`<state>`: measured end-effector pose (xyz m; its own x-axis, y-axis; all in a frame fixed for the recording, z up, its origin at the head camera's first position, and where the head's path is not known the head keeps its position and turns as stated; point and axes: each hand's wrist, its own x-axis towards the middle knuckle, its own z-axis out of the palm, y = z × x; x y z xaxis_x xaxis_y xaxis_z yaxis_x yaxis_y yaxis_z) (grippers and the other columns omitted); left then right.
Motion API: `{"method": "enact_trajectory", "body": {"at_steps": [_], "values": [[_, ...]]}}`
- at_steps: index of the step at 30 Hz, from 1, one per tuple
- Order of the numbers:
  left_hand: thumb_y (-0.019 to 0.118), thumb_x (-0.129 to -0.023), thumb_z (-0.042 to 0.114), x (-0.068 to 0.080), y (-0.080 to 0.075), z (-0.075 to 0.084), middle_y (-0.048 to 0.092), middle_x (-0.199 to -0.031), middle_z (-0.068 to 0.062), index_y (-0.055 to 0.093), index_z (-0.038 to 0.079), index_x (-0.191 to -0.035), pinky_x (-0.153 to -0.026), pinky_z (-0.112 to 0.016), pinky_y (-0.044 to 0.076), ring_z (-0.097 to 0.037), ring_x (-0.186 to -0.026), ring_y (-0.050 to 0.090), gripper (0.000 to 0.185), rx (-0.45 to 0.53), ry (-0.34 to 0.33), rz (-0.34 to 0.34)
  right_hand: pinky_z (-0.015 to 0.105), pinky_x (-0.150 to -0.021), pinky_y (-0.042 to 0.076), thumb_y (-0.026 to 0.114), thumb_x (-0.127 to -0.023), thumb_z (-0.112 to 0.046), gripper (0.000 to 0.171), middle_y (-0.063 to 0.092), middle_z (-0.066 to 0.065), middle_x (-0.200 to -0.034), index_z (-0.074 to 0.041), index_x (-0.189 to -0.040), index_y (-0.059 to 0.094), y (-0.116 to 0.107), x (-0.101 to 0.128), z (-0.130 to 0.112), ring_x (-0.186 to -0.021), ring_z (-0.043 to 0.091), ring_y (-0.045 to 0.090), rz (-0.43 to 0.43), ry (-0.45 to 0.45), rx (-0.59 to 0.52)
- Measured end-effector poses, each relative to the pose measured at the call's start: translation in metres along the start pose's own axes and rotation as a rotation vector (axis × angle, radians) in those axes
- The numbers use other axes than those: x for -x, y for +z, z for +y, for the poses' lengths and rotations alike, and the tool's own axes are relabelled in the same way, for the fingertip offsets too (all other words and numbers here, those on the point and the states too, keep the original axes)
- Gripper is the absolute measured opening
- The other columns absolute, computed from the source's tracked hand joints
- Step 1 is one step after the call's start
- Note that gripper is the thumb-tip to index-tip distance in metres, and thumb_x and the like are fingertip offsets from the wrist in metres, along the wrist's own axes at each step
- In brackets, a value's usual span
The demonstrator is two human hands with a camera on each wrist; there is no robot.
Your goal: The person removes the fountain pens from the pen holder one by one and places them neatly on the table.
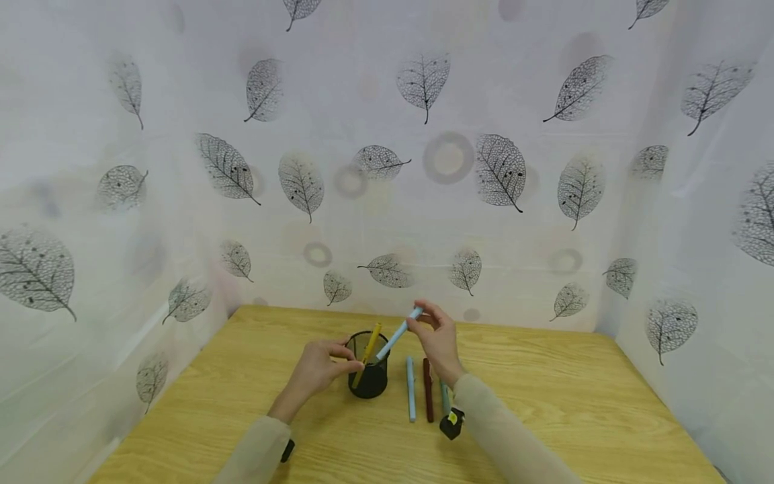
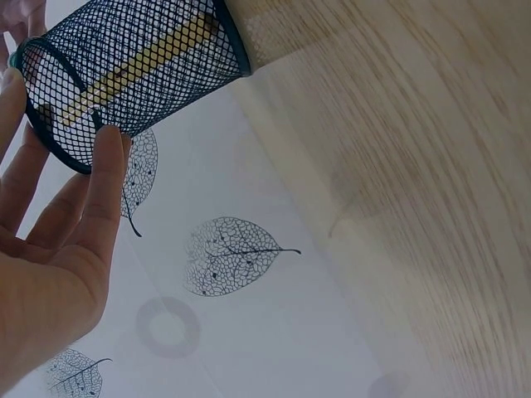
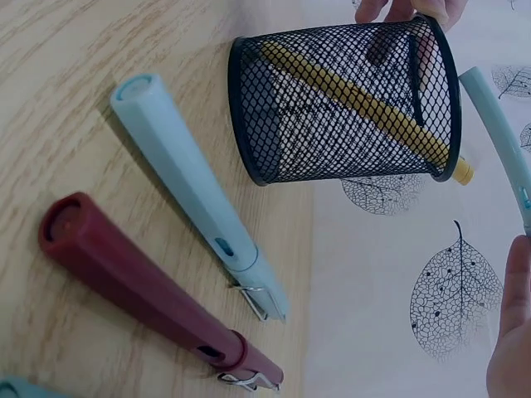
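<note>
A black mesh pen holder (image 1: 370, 384) stands upright on the table, with a yellow pen (image 3: 357, 95) leaning inside it. My left hand (image 1: 322, 370) holds the holder by its rim, thumb at the near side and fingers around the left. Between the thumb and fingers of my right hand (image 1: 439, 341) is a light blue pen (image 1: 399, 335), pinched near its upper end. This pen tilts down to the left, its lower end at the holder's opening. Right of the holder lie another light blue pen (image 3: 187, 166), a dark red pen (image 3: 141, 282) and a green pen (image 1: 445, 398) partly covered by the right wrist.
The wooden table (image 1: 544, 403) is bordered at the back and sides by a pale curtain (image 1: 387, 222) with a leaf print. A black device (image 1: 451, 423) sits on the right wrist, close above the green pen.
</note>
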<state>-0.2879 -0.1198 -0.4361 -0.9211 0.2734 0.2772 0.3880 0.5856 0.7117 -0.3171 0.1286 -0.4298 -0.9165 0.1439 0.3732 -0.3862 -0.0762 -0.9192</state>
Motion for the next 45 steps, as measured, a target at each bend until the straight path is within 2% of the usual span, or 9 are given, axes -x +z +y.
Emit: {"method": "enact_trajectory", "body": {"at_steps": [9,12,14,17,21,23,30,38,45], "values": [[0.08,-0.079,0.036,-0.001,-0.001,0.001,0.059,-0.137,-0.017,0.073,0.026,-0.072,-0.043,-0.021,0.032,-0.032,-0.1,0.071,0.014,-0.006,-0.002,-0.008,0.026,-0.084,0.056,0.07,-0.087,0.003,0.041,0.064,0.013,-0.123,0.001,-0.127,0.061,-0.01,0.001,-0.001,-0.096,0.013,0.066,-0.027,0.022,0.021],[0.08,-0.079,0.036,-0.001,-0.001,0.001,0.058,-0.137,-0.018,0.073,0.025,-0.072,-0.042,-0.021,0.032,-0.029,-0.09,0.073,0.015,0.003,-0.003,-0.013,0.029,-0.084,0.057,0.069,-0.087,0.005,0.042,0.063,0.014,-0.124,0.0,-0.128,0.061,-0.012,0.002,-0.001,-0.094,0.011,0.066,-0.042,0.04,-0.003],[0.08,-0.079,0.036,0.0,-0.001,0.0,0.058,-0.137,-0.019,0.073,0.025,-0.071,-0.042,-0.021,0.031,-0.029,-0.092,0.073,0.015,0.003,0.003,-0.014,0.034,-0.086,0.057,0.068,-0.087,0.006,0.043,0.062,0.016,-0.126,0.0,-0.129,0.06,-0.014,0.002,0.0,-0.093,0.01,0.066,-0.054,0.061,-0.016],[0.08,-0.08,0.035,0.001,-0.001,0.0,0.058,-0.137,-0.02,0.073,0.025,-0.072,-0.041,-0.02,0.03,-0.024,-0.085,0.074,0.015,0.005,0.007,-0.019,0.039,-0.086,0.057,0.067,-0.088,0.007,0.045,0.059,0.018,-0.129,0.0,-0.131,0.059,-0.016,0.003,0.001,-0.094,0.009,0.066,-0.075,0.087,-0.02],[0.08,-0.08,0.035,0.001,-0.002,0.0,0.056,-0.138,-0.021,0.073,0.023,-0.074,-0.041,-0.02,0.03,-0.019,-0.069,0.073,0.015,0.018,0.001,-0.03,0.032,-0.084,0.057,0.062,-0.091,0.007,0.046,0.056,0.02,-0.135,-0.001,-0.135,0.056,-0.021,0.004,0.001,-0.096,0.007,0.064,-0.102,0.11,0.013],[0.08,-0.08,0.035,0.001,-0.001,0.0,0.056,-0.138,-0.021,0.074,0.023,-0.074,-0.042,-0.02,0.031,-0.022,-0.071,0.073,0.015,0.017,-0.001,-0.028,0.028,-0.083,0.057,0.06,-0.092,0.006,0.046,0.056,0.02,-0.137,-0.001,-0.137,0.055,-0.024,0.004,0.001,-0.097,0.006,0.064,-0.103,0.12,0.033],[0.08,-0.079,0.036,0.0,-0.001,-0.001,0.058,-0.137,-0.017,0.073,0.026,-0.072,-0.045,-0.021,0.036,-0.033,-0.107,0.068,0.014,-0.014,-0.008,-0.01,0.024,-0.081,0.056,0.059,-0.092,0.006,0.044,0.058,0.021,-0.135,0.001,-0.135,0.055,-0.034,0.003,0.0,-0.096,0.004,0.066,-0.096,0.118,0.042],[0.08,-0.079,0.036,0.0,0.0,-0.001,0.058,-0.137,-0.018,0.071,0.027,-0.069,-0.042,-0.021,0.032,-0.036,-0.113,0.065,0.017,-0.013,-0.006,-0.014,0.026,-0.081,0.057,0.062,-0.092,0.004,0.034,0.07,-0.001,-0.111,0.007,-0.126,0.059,-0.045,0.004,0.005,-0.091,0.009,0.067,-0.081,0.127,0.038],[0.08,-0.079,0.035,0.0,-0.001,0.0,0.058,-0.137,-0.018,0.071,0.026,-0.069,-0.043,-0.021,0.032,-0.036,-0.114,0.065,0.016,-0.006,-0.011,-0.012,0.024,-0.08,0.056,0.064,-0.093,0.0,0.036,0.07,0.0,-0.109,0.01,-0.127,0.057,-0.055,0.005,0.003,-0.09,0.008,0.067,-0.096,0.135,0.067]]}}
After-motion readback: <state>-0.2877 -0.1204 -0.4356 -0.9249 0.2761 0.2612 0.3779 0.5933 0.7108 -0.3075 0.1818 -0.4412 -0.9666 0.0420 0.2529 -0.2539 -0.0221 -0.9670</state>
